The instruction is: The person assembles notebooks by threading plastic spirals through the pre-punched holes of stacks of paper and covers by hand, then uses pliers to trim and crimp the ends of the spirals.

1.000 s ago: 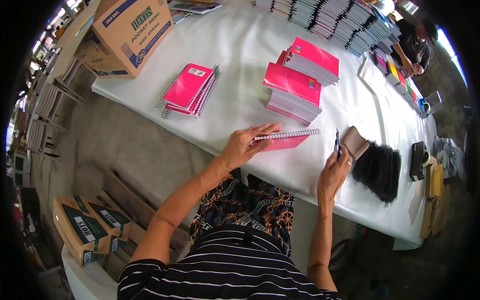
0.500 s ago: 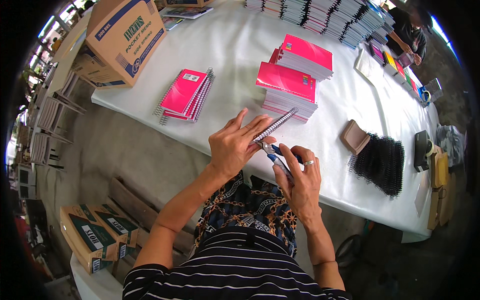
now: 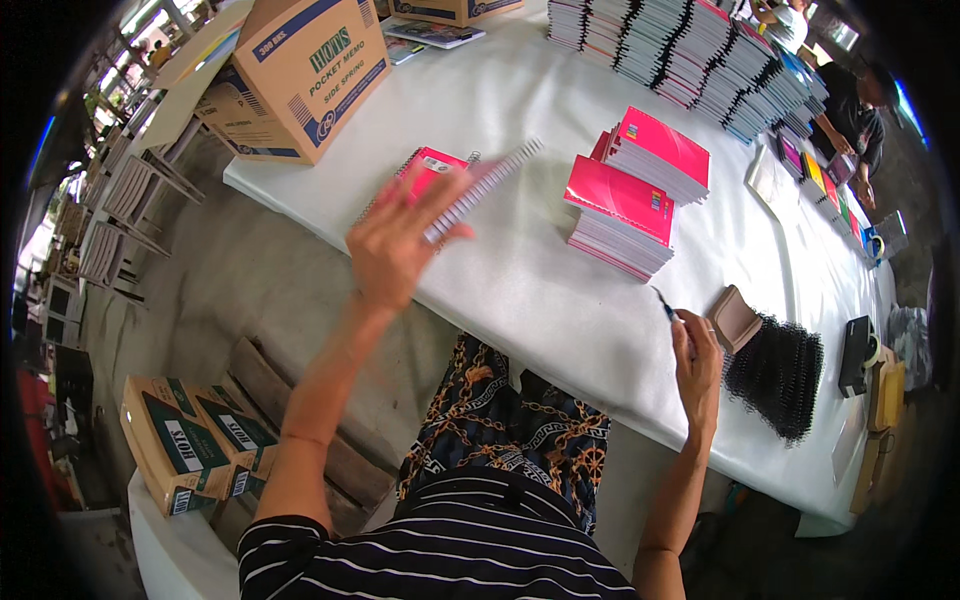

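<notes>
Left hand (image 3: 395,245), fingers spread, carries a pink spiral notebook (image 3: 470,190) at eleven o'clock above the worktop (image 3: 520,270). Right hand (image 3: 697,365) pinches a small tool (image 3: 664,303) near black binding coils (image 3: 780,370), three o'clock.

Bright even daylight; motion-blurred left hand (image 3: 395,240); edges bend and darken.

- The spiral notebook (image 3: 478,190) in the left hand (image 3: 400,240) is motion-blurred; its cover cannot be made out.
- That hand covers much of the pink notebook (image 3: 432,168) lying on the table (image 3: 520,280).
- The small dark tool (image 3: 664,303) in the right hand (image 3: 697,365) is too small to identify.
- The person (image 3: 850,110) at the table's far end is cut off by the dark rim.
</notes>
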Demonstrator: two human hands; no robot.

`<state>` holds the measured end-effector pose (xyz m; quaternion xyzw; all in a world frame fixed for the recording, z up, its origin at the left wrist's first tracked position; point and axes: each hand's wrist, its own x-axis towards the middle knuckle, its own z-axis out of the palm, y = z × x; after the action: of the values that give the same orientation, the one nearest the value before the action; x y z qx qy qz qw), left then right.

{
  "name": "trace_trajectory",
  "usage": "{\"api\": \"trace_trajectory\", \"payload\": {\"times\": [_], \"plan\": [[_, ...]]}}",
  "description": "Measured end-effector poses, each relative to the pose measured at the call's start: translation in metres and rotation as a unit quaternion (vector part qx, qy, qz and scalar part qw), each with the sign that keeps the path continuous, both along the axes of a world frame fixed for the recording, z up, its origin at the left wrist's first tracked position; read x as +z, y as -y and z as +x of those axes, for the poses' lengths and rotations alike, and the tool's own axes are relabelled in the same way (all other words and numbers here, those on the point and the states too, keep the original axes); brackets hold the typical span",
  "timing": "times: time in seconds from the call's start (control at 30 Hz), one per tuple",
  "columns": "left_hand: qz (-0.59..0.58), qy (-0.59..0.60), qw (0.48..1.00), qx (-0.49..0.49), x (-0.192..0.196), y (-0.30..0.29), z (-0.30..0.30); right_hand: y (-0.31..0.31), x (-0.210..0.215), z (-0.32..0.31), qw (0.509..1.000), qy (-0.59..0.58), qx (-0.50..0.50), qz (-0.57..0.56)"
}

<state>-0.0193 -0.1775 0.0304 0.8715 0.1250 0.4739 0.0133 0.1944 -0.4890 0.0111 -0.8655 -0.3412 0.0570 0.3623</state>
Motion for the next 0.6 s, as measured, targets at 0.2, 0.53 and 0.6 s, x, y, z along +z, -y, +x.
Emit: {"api": "trace_trajectory", "payload": {"times": [0.2, 0.53, 0.6], "plan": [[-0.090, -0.331, 0.939, 0.001, -0.036, -0.077, -0.018, 0.015, -0.031, 0.033, 0.953, 0.302, -0.018, -0.014], [-0.083, -0.190, 0.977, -0.058, -0.023, -0.026, 0.023, -0.110, 0.016, 0.104, 0.996, -0.068, -0.052, 0.032], [-0.192, -0.124, 0.967, -0.115, -0.027, -0.003, 0.036, -0.105, 0.014, 0.116, 0.993, -0.111, -0.020, 0.029]]}}
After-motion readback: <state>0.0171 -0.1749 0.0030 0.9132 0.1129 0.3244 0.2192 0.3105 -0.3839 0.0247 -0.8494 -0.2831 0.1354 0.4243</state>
